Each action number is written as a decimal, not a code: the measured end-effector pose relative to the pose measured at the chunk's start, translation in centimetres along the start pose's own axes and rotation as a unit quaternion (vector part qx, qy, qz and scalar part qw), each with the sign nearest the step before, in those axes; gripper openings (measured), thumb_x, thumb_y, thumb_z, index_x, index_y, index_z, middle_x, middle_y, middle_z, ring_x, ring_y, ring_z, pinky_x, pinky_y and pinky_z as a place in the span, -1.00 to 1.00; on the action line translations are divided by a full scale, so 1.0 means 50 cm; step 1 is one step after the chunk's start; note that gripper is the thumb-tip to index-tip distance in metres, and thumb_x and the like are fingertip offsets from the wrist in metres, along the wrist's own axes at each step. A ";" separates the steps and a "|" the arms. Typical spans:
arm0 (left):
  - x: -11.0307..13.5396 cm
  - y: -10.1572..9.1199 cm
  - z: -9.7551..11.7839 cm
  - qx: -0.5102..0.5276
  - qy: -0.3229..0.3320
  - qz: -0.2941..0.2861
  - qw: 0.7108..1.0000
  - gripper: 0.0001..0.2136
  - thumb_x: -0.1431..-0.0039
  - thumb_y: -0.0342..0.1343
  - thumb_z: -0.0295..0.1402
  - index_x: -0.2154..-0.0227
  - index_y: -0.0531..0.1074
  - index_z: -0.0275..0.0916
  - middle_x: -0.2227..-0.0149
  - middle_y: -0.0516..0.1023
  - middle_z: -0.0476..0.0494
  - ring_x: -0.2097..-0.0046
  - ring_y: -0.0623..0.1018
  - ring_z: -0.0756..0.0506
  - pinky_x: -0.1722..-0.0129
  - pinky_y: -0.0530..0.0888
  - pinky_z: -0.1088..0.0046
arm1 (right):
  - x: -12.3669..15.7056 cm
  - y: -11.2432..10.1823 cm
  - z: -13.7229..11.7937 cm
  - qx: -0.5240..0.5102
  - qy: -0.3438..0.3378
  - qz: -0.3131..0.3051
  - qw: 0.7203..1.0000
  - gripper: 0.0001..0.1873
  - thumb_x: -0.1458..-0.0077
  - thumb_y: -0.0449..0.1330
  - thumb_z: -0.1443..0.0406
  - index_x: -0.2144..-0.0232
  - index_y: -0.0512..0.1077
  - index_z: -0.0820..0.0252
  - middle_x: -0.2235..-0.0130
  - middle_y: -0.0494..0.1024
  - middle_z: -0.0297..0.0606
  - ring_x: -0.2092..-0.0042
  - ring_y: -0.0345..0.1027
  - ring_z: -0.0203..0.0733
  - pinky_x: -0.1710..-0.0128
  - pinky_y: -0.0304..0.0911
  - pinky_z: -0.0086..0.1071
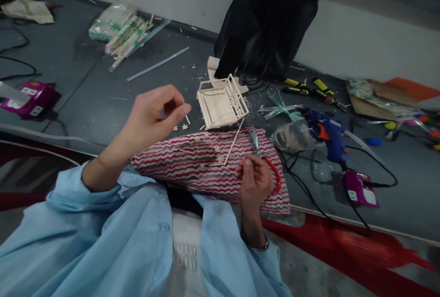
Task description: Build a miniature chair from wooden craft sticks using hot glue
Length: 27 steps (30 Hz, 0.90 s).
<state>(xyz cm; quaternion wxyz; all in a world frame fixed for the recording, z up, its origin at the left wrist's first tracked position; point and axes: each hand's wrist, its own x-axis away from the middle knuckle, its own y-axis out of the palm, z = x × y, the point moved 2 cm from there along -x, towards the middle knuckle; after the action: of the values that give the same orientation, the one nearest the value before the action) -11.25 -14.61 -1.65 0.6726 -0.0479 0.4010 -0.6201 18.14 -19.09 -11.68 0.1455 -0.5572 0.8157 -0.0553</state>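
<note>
My left hand [156,113] is raised above the grey floor, its thumb and fingers pinched on a tiny wooden piece [187,119]. My right hand [254,180] rests on a red-and-white wavy cloth [192,164], closed around the red handles of scissors [263,159] whose blades point away from me. A long wooden stick [234,141] lies across the cloth beside the scissors. Just beyond the cloth stands a small open-topped model made of wooden sticks [222,102]. Small wooden flower shapes [181,127] lie near it.
A blue glue gun [326,136] with a black cord lies to the right, near a magenta box [360,189]. Pliers and cutters [309,88], a black bag [264,22], packs of sticks [122,31], a long strip [158,64] and another magenta box [30,97] lie around.
</note>
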 end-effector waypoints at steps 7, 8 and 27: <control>0.035 0.061 -0.140 -0.160 -0.069 -0.240 0.955 -0.67 -0.32 0.01 -0.33 -0.04 0.55 -0.23 0.00 0.54 -0.24 0.02 0.56 -0.18 -0.07 0.51 0.23 | -0.005 0.000 0.015 0.082 -0.012 -0.055 0.995 -0.69 -0.23 0.23 0.03 0.16 0.58 0.09 0.33 0.64 -0.28 0.41 0.52 -0.17 0.41 0.42 -0.28; 0.038 0.069 -0.145 -0.162 -0.069 -0.263 0.949 -0.65 -0.32 0.01 -0.33 -0.08 0.53 -0.23 -0.02 0.53 -0.25 0.00 0.56 -0.18 -0.09 0.50 0.22 | -0.006 0.001 0.015 0.096 -0.018 -0.066 0.993 -0.68 -0.23 0.23 0.03 0.17 0.59 0.08 0.31 0.65 -0.26 0.39 0.53 -0.15 0.39 0.44 -0.26; -0.038 0.127 -0.080 -0.271 -0.027 -0.422 0.865 -0.71 -0.38 -0.14 -0.43 0.08 0.49 -0.30 0.08 0.56 -0.28 0.07 0.60 -0.19 0.17 0.40 0.33 | -0.059 0.025 -0.048 0.112 -0.077 -0.041 0.990 -0.66 -0.22 0.22 0.10 0.05 0.51 0.14 0.16 0.65 -0.19 0.20 0.53 -0.17 0.20 0.47 -0.28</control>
<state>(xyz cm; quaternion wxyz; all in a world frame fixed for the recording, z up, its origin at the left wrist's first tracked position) -8.40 -9.79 -7.02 0.3174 -0.4098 0.4769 -0.7099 17.29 -16.09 -9.21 0.2671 -0.5731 0.7670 -0.1094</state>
